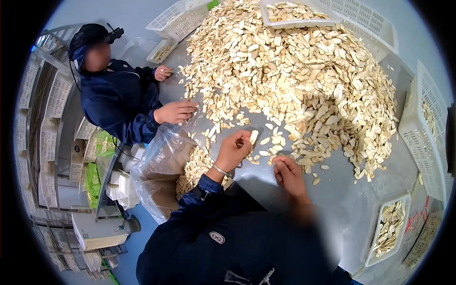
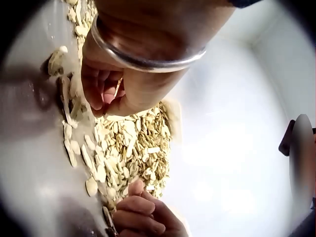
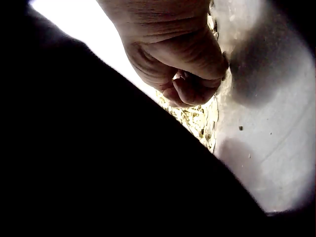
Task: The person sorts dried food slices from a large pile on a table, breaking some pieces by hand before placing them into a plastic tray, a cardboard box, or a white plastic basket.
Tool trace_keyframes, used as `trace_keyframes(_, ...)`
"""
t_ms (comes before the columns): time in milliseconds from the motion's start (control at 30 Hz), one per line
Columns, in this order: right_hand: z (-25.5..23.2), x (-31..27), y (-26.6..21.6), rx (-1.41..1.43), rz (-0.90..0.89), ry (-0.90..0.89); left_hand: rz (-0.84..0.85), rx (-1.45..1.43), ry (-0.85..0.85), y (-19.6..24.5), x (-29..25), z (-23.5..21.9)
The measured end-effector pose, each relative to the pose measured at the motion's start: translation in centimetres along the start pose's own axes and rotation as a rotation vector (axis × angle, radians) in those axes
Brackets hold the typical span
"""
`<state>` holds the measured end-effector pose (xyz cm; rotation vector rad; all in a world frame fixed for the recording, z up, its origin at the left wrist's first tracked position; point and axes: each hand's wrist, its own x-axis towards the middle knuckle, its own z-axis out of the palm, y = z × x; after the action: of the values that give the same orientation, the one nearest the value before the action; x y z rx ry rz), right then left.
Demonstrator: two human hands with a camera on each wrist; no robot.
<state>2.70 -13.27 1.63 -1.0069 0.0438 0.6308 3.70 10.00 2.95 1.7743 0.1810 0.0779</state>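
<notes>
My left hand (image 1: 234, 151), with a silver bangle (image 2: 143, 61) at the wrist, pinches a pale dried slice (image 1: 253, 137) between thumb and fingers. That slice is raised above the grey metal table, close to several loose slices (image 1: 271, 142). To its right, my right hand (image 1: 290, 178) is low over the table with its fingers curled and fingertips near the table surface. No slice shows clearly in it; its palm side is mostly hidden in the right wrist view. A large heap of similar slices (image 1: 285, 71) spreads in front of both hands.
Another person (image 1: 118, 95) works at the heap's left side, both hands near it. A plastic-lined bag (image 1: 159, 166) holding slices stands left of me. White baskets (image 1: 178, 21) line the far side and right side (image 1: 413, 123). A white tray (image 1: 407, 209) of slices lies at right.
</notes>
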Motion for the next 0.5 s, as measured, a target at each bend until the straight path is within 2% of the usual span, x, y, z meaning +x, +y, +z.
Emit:
trace_keyframes(233,-0.2,-0.1,0.1,-0.015,-0.015,-0.002,0.017,-0.087,-0.069,1.0,0.0,1.0)
trace_keyframes(367,0.0,-0.2,-0.6,0.006,-0.018,0.008,0.260,0.302,0.008,4.5,-0.9,2.1)
trace_keyframes(467,0.5,-0.7,-1.6,0.046,-0.020,0.014,0.717,0.680,-0.016,5.3,-1.3,2.4)
trace_keyframes(500,0.7,-0.9,-1.7,0.060,-0.019,0.015,0.728,0.720,-0.082,5.8,-1.7,2.5)
